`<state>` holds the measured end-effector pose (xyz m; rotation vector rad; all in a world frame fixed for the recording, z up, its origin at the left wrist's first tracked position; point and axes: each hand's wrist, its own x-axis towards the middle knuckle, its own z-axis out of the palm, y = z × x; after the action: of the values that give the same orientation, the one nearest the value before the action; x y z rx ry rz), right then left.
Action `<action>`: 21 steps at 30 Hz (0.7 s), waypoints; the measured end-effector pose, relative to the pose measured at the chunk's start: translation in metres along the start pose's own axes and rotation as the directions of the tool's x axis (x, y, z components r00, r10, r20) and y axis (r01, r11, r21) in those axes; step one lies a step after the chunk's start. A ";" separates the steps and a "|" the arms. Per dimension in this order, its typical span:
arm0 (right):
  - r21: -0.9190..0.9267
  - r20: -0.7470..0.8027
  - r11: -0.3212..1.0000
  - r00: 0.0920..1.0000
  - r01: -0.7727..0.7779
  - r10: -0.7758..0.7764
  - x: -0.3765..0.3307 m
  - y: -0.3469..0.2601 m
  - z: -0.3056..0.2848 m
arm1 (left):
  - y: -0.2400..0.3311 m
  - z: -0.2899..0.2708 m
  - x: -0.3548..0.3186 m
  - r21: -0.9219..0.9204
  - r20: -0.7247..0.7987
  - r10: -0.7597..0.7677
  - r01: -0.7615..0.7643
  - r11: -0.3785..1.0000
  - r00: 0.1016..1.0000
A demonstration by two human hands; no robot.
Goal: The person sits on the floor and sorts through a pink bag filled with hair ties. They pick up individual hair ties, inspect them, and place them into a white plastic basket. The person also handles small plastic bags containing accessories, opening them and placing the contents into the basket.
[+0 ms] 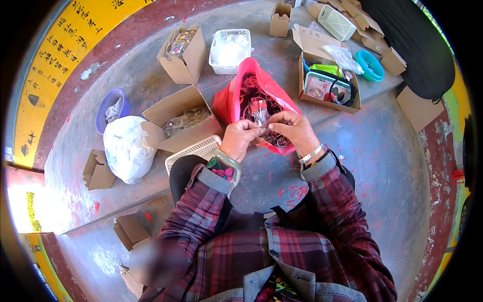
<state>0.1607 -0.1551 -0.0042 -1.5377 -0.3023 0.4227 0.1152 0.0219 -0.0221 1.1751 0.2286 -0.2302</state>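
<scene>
- Pinching the small clear packet point(260, 113) at its near end, your left hand point(240, 139) and right hand point(297, 132) both grasp it with thumb and fingertips, above the open mouth of the red bag point(230, 103).
- Only fingertips bear on it, so a slick surface could let it slip from you and drop among the dark and reddish loops point(250, 86) in the bag, where it would be hard to pick out.
- Whether the packet is sealed you cannot tell from here; if it is open, tilting it could spill whatever is inside.
- Pulling your hands apart too sharply could tear thin film.
- The bag's sides look soft; a knock from your wrist might fold the mouth over or tip it.
- Your left forearm lies near the cream basket point(173, 160), so a swinging elbow or cuff could nudge it.
</scene>
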 end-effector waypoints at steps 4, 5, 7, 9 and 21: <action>-0.532 -0.014 0.751 0.883 0.390 -0.469 -0.006 -0.025 0.002 | 0.001 0.004 -0.003 0.163 -0.008 0.041 -0.039 0.986 0.999; -0.592 0.016 0.686 0.857 0.423 -0.515 -0.006 -0.027 0.002 | 0.000 0.005 -0.004 0.190 0.002 0.051 -0.050 0.981 0.999; -0.695 0.088 0.537 0.799 0.477 -0.595 -0.006 -0.029 0.001 | 0.000 0.007 -0.005 0.243 0.021 0.070 -0.073 0.967 0.997; -0.701 0.096 0.529 0.798 0.479 -0.595 -0.006 -0.027 0.002 | 0.003 0.010 -0.007 0.303 0.039 0.095 -0.102 0.948 0.995; -0.694 0.117 0.564 0.843 0.448 -0.525 -0.004 -0.021 0.000 | -0.007 0.008 -0.003 0.427 0.135 0.141 -0.186 0.885 0.981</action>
<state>0.1588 -0.1560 0.0167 -2.1145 -0.8683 -0.2753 0.1108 0.0122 -0.0249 1.6190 -0.0176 -0.1955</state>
